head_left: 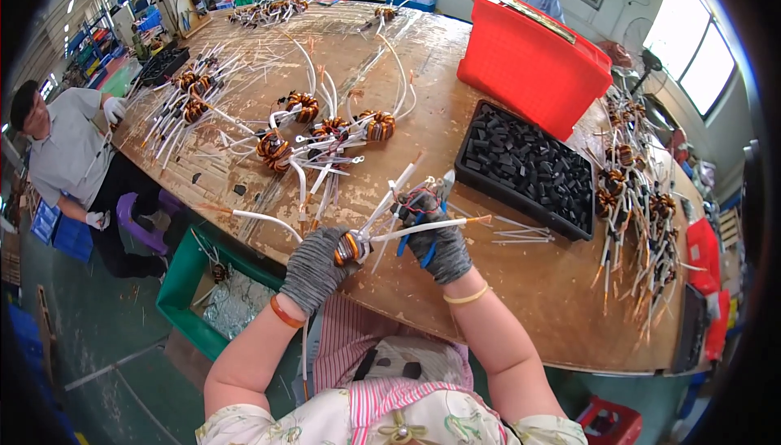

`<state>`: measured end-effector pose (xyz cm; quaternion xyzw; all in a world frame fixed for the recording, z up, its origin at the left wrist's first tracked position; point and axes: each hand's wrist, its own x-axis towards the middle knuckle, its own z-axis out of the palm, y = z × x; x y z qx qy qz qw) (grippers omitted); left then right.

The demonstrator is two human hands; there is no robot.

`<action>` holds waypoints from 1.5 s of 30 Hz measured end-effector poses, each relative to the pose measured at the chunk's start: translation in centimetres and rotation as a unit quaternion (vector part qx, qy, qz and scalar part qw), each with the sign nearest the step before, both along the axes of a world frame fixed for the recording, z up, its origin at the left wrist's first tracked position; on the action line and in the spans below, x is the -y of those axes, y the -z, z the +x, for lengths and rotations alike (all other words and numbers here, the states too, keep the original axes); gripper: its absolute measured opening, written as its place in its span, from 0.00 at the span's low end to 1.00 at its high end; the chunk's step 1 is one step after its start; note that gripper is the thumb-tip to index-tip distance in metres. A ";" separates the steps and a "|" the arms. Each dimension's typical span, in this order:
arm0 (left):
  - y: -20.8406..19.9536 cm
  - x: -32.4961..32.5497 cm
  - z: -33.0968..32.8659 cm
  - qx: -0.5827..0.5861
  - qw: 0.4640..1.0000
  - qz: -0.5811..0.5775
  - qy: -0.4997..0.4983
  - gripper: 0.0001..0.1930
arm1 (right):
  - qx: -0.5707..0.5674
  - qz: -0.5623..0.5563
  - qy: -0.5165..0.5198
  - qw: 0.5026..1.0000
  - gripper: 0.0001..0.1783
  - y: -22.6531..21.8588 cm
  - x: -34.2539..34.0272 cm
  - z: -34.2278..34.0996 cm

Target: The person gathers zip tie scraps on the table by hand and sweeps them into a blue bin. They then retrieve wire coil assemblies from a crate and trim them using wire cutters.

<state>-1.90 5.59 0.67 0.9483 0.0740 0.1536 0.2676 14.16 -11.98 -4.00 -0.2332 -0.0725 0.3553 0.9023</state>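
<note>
My left hand (312, 266), in a grey knit glove, is closed around a ring-shaped copper coil (348, 248) near the table's front edge. White insulated leads (272, 217) with bare copper ends run out from the coil to both sides. To its right, my gloved right hand (446, 255) is wrapped round blue-handled pliers (428, 256), their metal jaws pointing away from me. Thin dark and red wires bunch up by the right fingers, partly hidden. A white lead passes across the right hand; whether the fingers grip it cannot be made out.
Several wound coils (303, 106) with leads lie beyond my hands. A black tray (521, 170) of small black pieces and a red bin (533, 58) stand at the right, near another coil pile (626, 189). A green crate (189, 282) sits below left. Two co-workers are nearby.
</note>
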 end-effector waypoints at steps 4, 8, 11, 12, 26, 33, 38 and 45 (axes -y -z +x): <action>-0.9 0.5 1.6 -0.098 0.994 0.039 0.020 0.31 | 0.194 -0.118 -0.048 0.973 0.14 -8.2 -0.1 -1.4; -1.6 0.8 2.0 -0.074 0.989 0.097 0.083 0.26 | 0.459 -0.167 -0.035 0.872 0.20 -9.0 -0.7 -3.6; 0.2 -0.1 1.8 -0.001 0.999 0.025 0.033 0.18 | 0.438 -0.145 0.065 0.885 0.19 -7.5 -0.2 -3.4; 0.4 -0.3 1.7 -0.045 0.998 0.001 0.041 0.23 | 0.350 -0.160 0.094 0.918 0.17 -7.1 1.1 -2.4; -0.4 0.0 0.6 0.033 0.995 0.003 0.089 0.33 | 0.394 -0.404 0.033 0.825 0.17 -4.1 -1.3 0.7; -0.4 -0.2 0.8 0.017 0.998 0.013 0.051 0.25 | 0.614 -0.497 0.103 0.604 0.12 -6.5 -2.1 0.1; -0.8 0.3 1.4 -0.036 0.990 0.075 0.113 0.17 | 0.738 -0.333 0.036 0.586 0.13 -8.8 -3.7 1.4; -0.4 0.2 1.0 -0.034 0.998 0.017 0.047 0.23 | 0.752 -0.353 -0.002 0.557 0.23 -7.8 -3.1 1.5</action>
